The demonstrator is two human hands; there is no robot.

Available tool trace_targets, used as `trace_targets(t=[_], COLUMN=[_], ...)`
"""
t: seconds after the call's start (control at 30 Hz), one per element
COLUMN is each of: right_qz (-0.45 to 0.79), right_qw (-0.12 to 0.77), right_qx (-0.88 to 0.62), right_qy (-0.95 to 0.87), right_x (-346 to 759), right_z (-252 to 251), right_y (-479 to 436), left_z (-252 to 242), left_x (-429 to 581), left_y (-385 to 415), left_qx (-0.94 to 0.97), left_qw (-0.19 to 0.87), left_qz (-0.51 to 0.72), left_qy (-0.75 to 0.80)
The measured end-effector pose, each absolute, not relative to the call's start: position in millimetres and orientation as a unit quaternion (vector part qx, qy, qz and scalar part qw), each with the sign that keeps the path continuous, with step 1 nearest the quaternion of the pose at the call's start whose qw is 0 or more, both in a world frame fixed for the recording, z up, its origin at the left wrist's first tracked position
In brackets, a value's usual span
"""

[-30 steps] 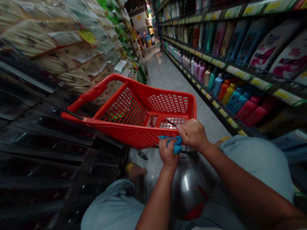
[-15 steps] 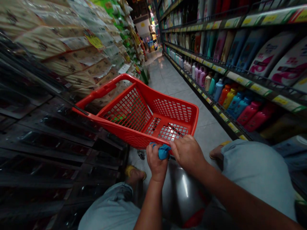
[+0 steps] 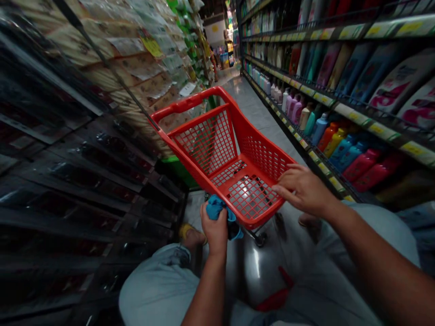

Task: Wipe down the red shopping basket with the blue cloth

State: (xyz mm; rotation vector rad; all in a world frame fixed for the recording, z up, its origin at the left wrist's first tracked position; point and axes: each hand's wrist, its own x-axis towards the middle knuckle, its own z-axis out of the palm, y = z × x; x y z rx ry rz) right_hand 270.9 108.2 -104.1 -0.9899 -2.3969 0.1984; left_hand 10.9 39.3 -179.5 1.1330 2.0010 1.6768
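left hand (image 3: 215, 230) closed around blue cloth (image 3: 217, 209), pressed at red basket (image 3: 238, 167) near corner | right hand (image 3: 302, 190) open, flat on basket rim, steadying it

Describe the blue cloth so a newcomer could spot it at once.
Find the red shopping basket in the middle of the aisle. At its near corner the left hand grips the blue cloth, bunched against the rim. It is the only blue thing by the basket; the right hand holds nothing.
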Motion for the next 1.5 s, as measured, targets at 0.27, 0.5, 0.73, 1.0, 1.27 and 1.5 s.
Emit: trace_targets(t=[0.27,0.5,0.73,1.0,1.27,1.5], right_qz=[0.111,0.083,0.088,0.067,0.057,0.046], right_qw=[0.287,0.313,0.329,0.347,0.336,0.325], right_qx=[-0.333,-0.374,-0.381,-0.399,-0.436,-0.46], right_qy=[-0.891,-0.869,-0.86,-0.846,-0.833,-0.825], right_x=[278,260,256,245,227,205], right_z=[-131,-135,-131,-130,-130,-128], right_y=[110,109,112,111,115,111], left_z=[-174,-199,-182,-215,-229,-196], left_x=[10,27,50,36,85,113], left_y=[32,15,2,18,43,59], left_qx=[0.339,0.323,0.37,0.487,0.29,0.197], left_qw=[0.217,0.214,0.151,0.112,0.252,0.388], left_qz=[0.586,0.591,0.6,0.569,0.65,0.698], left_qy=[0.703,0.707,0.693,0.653,0.656,0.568])
